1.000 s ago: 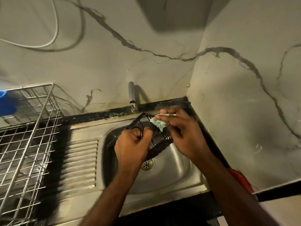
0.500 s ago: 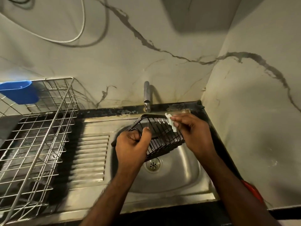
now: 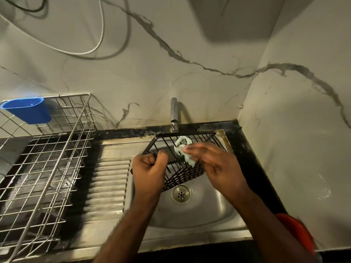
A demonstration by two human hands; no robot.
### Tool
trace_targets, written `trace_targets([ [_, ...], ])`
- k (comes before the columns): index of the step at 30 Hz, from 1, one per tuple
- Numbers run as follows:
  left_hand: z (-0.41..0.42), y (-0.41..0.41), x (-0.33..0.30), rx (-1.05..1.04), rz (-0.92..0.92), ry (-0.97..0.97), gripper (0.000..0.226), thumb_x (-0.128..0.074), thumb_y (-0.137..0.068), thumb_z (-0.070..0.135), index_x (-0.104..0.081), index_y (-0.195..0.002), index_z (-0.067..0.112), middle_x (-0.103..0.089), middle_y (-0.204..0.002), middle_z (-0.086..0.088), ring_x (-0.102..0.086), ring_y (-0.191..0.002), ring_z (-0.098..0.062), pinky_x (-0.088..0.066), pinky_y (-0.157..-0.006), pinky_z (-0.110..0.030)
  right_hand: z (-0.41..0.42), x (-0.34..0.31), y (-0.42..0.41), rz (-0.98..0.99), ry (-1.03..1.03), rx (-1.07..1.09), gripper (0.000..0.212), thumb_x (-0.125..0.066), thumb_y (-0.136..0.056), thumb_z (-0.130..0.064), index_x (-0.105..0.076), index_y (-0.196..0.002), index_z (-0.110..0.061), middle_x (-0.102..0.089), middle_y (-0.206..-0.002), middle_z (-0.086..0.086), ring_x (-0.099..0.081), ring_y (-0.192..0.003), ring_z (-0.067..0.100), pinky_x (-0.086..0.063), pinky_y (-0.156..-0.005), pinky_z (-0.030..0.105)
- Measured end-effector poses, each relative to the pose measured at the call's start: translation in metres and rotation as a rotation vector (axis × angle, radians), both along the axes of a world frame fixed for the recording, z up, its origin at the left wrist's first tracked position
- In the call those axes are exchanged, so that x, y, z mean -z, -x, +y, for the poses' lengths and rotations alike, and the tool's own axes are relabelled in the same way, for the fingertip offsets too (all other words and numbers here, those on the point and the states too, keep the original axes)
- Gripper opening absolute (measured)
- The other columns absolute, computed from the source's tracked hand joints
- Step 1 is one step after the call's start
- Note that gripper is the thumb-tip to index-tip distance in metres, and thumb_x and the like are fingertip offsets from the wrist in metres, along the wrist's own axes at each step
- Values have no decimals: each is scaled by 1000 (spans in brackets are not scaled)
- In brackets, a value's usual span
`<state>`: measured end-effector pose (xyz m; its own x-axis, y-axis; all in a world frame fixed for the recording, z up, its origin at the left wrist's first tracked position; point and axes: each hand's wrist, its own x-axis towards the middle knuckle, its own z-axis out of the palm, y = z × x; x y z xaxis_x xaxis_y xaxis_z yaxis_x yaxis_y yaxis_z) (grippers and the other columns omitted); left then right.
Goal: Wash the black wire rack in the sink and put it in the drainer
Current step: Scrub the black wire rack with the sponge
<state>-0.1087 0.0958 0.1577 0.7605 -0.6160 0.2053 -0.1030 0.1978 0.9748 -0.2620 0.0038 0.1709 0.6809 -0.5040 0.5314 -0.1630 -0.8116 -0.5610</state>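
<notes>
From the head camera, the black wire rack point(image 3: 180, 168), a rectangular basket of thin metal bars, is held tilted over the round stainless steel sink point(image 3: 199, 211), just under the chrome tap point(image 3: 174, 114). The left hand point(image 3: 149, 170) grips its near rim, fingers curled round the wire. The right hand point(image 3: 218, 164) pinches a pale green scrubbing cloth point(image 3: 181, 149) against the rack's inside. To the left, on the counter, stands the silver wire drainer point(image 3: 47, 168) with a blue plastic cup point(image 3: 28, 111) hooked on its far edge.
</notes>
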Motion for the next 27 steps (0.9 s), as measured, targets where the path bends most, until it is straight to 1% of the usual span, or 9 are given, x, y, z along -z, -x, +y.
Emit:
trace_targets([
  [3, 1, -1, 0, 23, 10, 11, 52, -61, -75, 17, -31, -46, -14, -32, -43, -11, -22, -39, -20, -21, -39, -22, -17, 15, 5, -50, -20, 89, 44, -55, -93, 11, -69, -123, -17, -66, -124, -1, -61, -118, 11, -51, -100, 32],
  [5, 3, -2, 0, 37, -6, 13, 52, -61, -74, 25, -34, -43, -6, -32, -40, -12, -24, -37, -19, -22, -39, -23, -27, 18, 7, -40, -19, 179, 42, -56, -92, 11, -71, -121, -16, -66, -123, -1, -61, -118, 15, -52, -101, 36],
  [8, 5, -2, -2, 56, -9, 29, 48, -62, -73, 30, -41, -42, -1, -31, -40, -12, -25, -35, -19, -23, -38, -23, -39, 16, 10, -20, -31, 333, 36, -62, -91, 5, -73, -117, -17, -68, -119, -3, -62, -113, 13, -45, -101, 18],
  [11, 5, 2, -3, 66, -3, 49, 43, -59, -80, 13, -43, -42, -1, -28, -38, -7, -24, -32, -9, -23, -37, -16, -37, 8, 8, -37, -17, 419, 30, -64, -92, 0, -73, -115, -16, -70, -114, -2, -62, -108, 12, -40, -96, 7],
  [15, 1, 5, 0, 92, 11, 69, 45, -63, -78, 16, -40, -42, 5, -27, -38, -1, -22, -34, -6, -22, -38, -17, -18, -15, 0, -187, -22, 249, 33, -64, -91, 5, -71, -118, -11, -65, -117, -1, -59, -108, 0, -44, -91, 6],
  [19, 1, 10, 0, 144, -65, 88, 48, -62, -77, 26, -37, -40, 7, -28, -38, 4, -22, -35, -3, -24, -40, -15, -5, -27, -11, -32, 85, -68, 58, -59, -84, 19, -66, -128, -17, -56, -135, 3, -52, -125, 16, -47, -99, 20],
  [21, 3, 8, 0, 129, -64, 85, 48, -63, -78, 22, -38, -41, 6, -28, -38, 5, -22, -35, -4, -24, -40, -16, -14, -21, -8, 27, 100, -65, 60, -57, -83, 19, -67, -128, -21, -59, -134, -2, -52, -124, 16, -45, -99, 22],
  [24, 5, 3, 1, 102, -38, 80, 46, -63, -77, 24, -38, -41, 11, -29, -38, 6, -24, -34, -6, -25, -40, -16, -36, -4, 5, -10, 34, 52, 50, -56, -88, 11, -68, -124, -21, -64, -130, -2, -55, -122, 15, -50, -100, 30],
  [27, 6, -2, 4, 69, -2, 84, 51, -63, -73, 28, -33, -43, -1, -28, -39, -2, -25, -33, -5, -25, -38, -16, -58, 13, 17, 1, -39, 218, 45, -60, -88, 12, -72, -119, -18, -67, -124, -2, -59, -118, 12, -48, -103, 31],
])
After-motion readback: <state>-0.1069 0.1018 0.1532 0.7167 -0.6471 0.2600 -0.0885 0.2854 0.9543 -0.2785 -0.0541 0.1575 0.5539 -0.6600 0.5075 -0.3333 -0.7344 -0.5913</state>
